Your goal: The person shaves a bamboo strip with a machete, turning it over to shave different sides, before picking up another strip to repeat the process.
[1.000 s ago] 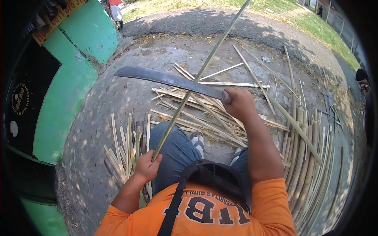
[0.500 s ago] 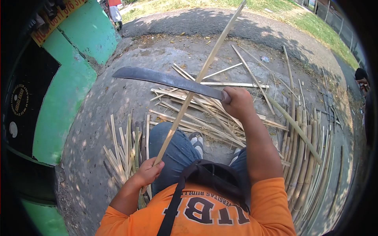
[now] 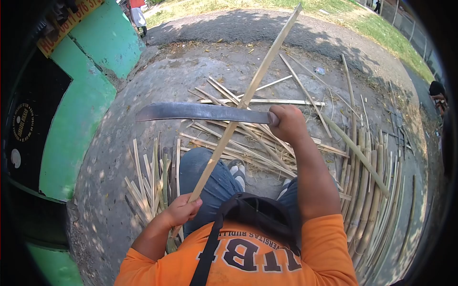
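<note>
A long pale bamboo strip (image 3: pixel 221 145) slants from lower left to upper right, and my left hand (image 3: pixel 183 209) is closed round its lower part. My right hand (image 3: pixel 288 123) grips the handle of a machete (image 3: pixel 202 112) at the right. Its long dark blade points left and crosses the strip at about mid-length. Whether the edge touches the strip I cannot tell. Beyond my knees, a loose heap of split bamboo strips (image 3: pixel 267 151) lies on the ground.
More strips (image 3: pixel 148 174) stand fanned beside my left leg. Bamboo poles (image 3: pixel 367 190) lie in a pile at the right. A green wall (image 3: pixel 78 119) rises at the left. A person (image 3: pixel 439 97) is partly in view at the far right.
The machete blade has swung lower at its tip and now lies more level, its flat face more visible. My hands and the strip have shifted only slightly.
</note>
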Motion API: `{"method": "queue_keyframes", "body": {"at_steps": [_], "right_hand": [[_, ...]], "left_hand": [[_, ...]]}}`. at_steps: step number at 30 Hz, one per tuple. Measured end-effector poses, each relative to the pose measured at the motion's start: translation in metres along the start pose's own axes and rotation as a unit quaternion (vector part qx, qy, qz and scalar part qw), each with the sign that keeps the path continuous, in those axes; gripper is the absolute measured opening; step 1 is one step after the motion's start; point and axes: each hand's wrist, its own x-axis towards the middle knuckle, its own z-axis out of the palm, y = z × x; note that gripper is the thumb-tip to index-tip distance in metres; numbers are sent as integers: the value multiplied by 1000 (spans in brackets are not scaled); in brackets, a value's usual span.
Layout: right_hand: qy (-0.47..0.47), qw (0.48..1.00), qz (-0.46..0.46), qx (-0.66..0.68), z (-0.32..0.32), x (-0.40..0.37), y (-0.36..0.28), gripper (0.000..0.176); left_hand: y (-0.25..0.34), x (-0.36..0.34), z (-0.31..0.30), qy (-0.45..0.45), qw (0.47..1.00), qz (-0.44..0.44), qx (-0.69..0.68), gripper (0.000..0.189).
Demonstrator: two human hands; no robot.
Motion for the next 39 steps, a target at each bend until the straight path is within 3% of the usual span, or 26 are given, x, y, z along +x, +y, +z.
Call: {"method": "queue_keyframes", "body": {"at_steps": [8, 17, 26, 35, 39], "right_hand": [[1, 1000, -5, -14, 3, 1, 0, 11], [0, 997, -72, 26, 21, 2, -28, 6], [21, 1000, -11, -10, 20, 3, -11, 5], [24, 996, -86, -6, 23, 5, -36, 12], [65, 997, 41, -13, 20, 8, -6, 13]], "left_hand": [[-3, -2, -2, -32, 999, -1, -35, 21], [-1, 6, -3, -42, 997, 32, -56, 31], [9, 9, -9, -47, 998, 17, -34, 32], [15, 9, -3, -37, 998, 30, -37, 34], [13, 5, -7, -29, 999, 27, -20, 32]]}}
